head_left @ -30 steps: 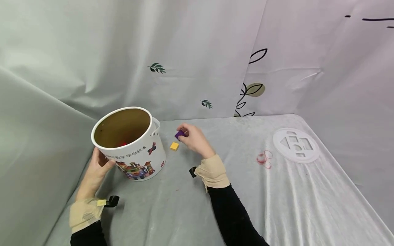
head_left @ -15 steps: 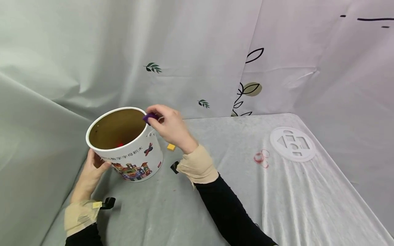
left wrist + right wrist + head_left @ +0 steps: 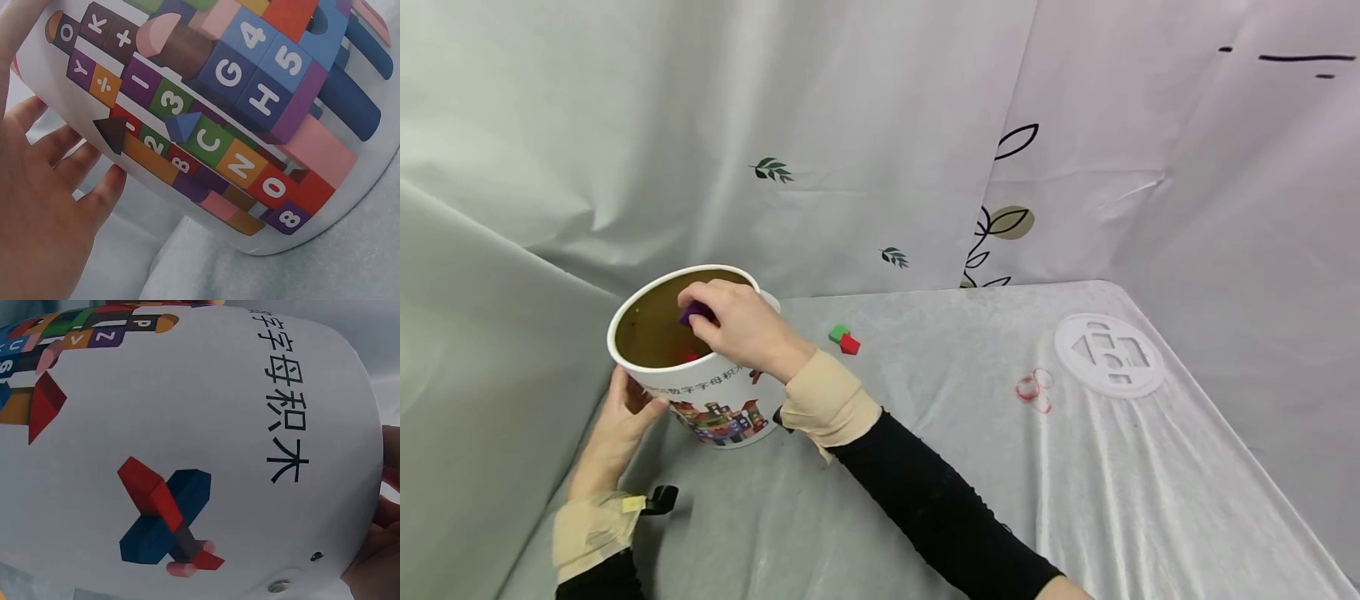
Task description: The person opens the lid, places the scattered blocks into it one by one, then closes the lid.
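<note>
A white bucket [image 3: 726, 421] with printed toy-block pictures stands at the left of the table, its mouth facing up. My left hand [image 3: 619, 427] holds its near left side, thumb toward the front and fingers round the wall; in the left wrist view, the left hand's fingers [image 3: 103, 187] lie along the bucket's edge. Over the mouth, my right hand [image 3: 741, 325] pinches a small purple block [image 3: 697, 312] between thumb and fingers. Something red [image 3: 691, 357] shows inside the bucket. In the right wrist view, the printed wall [image 3: 219, 425] hides most of the hand and the block.
A green block [image 3: 838, 332] and a red block [image 3: 850, 344] lie together right of the bucket. Farther right are red looped marks [image 3: 1030, 387] and a round white lid with shaped cutouts [image 3: 1108, 387]. Pale curtains [image 3: 850, 150] hang behind the table.
My right hand has carried the purple block left from the table over the bucket's mouth. The green and red blocks have come into sight; the yellow block is now hidden in the head view.
</note>
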A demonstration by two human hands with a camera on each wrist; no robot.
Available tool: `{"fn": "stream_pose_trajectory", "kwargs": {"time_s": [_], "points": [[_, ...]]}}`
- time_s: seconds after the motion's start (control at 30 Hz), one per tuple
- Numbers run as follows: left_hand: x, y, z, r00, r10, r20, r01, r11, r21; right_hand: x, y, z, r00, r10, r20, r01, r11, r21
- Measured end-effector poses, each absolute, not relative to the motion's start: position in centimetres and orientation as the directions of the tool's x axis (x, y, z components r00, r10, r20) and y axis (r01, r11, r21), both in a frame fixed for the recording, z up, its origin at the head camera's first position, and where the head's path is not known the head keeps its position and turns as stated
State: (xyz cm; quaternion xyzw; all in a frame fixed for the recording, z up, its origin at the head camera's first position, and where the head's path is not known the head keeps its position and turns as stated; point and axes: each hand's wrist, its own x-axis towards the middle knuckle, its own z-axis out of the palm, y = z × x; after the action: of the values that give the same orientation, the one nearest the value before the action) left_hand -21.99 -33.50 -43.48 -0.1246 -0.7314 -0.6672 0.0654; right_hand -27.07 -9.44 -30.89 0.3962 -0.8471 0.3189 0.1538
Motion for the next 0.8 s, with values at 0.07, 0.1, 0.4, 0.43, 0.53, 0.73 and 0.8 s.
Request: {"fn": "stream_pose_trajectory", "kwargs": {"time_s": [0.07, 0.1, 0.4, 0.43, 0.53, 0.73, 0.8], "points": [[-21.88, -33.57, -43.44, -0.960, 0.096, 0.262, 0.270, 0.079, 0.960, -27.04, -9.70, -30.80, -0.654, -0.577, 0.489, -0.756, 0.515, -0.404], [-21.79, -33.61, -43.44, -0.960, 0.096, 0.263, 0.271, 0.081, 0.959, -27.01, -9.82, -30.78, -0.658, -0.581, 0.479, -0.753, 0.530, -0.391], [-21.50, -33.71, -43.48, -0.961, 0.096, 0.258, 0.265, 0.076, 0.961, -26.72, -10.28, -30.67, -0.694, -0.598, 0.402, -0.718, 0.619, -0.318], [-21.54, -33.66, -43.48, -0.962, 0.096, 0.256, 0.264, 0.081, 0.961, -26.72, -10.30, -30.63, -0.702, -0.596, 0.389, -0.710, 0.629, -0.317], [-21.68, -33.56, -43.52, -0.963, 0.093, 0.252, 0.260, 0.089, 0.962, -26.70, -10.33, -30.52, -0.726, -0.590, 0.353, -0.686, 0.659, -0.310], [-21.82, -33.46, -43.57, -0.961, 0.092, 0.263, 0.270, 0.077, 0.960, -26.65, -10.40, -30.41, -0.745, -0.583, 0.325, -0.666, 0.683, -0.302], [-21.86, -33.41, -43.55, -0.958, 0.092, 0.272, 0.279, 0.072, 0.958, -26.65, -10.38, -30.41, -0.746, -0.581, 0.325, -0.665, 0.682, -0.306]]}}
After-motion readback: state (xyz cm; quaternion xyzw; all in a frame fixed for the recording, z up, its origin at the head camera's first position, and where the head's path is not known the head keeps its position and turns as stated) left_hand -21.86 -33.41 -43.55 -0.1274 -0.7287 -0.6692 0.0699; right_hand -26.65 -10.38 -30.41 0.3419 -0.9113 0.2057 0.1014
